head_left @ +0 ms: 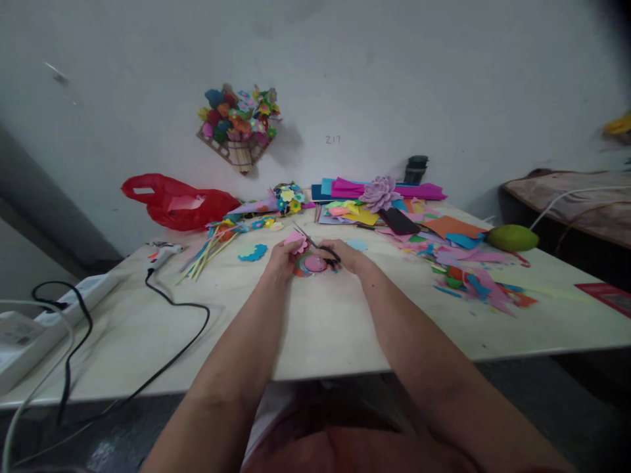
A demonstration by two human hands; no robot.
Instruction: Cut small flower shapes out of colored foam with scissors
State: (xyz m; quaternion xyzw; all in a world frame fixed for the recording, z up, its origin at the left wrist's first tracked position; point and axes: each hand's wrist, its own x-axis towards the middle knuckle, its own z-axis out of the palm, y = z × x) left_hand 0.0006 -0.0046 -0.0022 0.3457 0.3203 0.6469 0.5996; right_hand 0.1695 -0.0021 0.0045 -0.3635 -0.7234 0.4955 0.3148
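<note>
My left hand (280, 258) is closed on a pink scallop-edged cut-out (296, 242), which looks like foam or paper. My right hand (347, 255) grips a pair of scissors (329, 255) with black handles. Their blades point up and left, beside the pink cut-out; whether they touch it I cannot tell. On the table below both hands lies a round multicoloured piece (313, 264) with a pink centre, partly hidden. A blue scalloped cut-out (253, 252) lies to the left, and a pale blue one (357, 244) is just beyond my right hand.
Coloured scraps (478, 286) and a green fruit (513, 238) lie on the right. At the back are a purple flower (380, 194), a phone (400, 221) and a red bag (182, 203). A glue gun (165, 255) with its black cord and a power strip (64, 322) are on the left.
</note>
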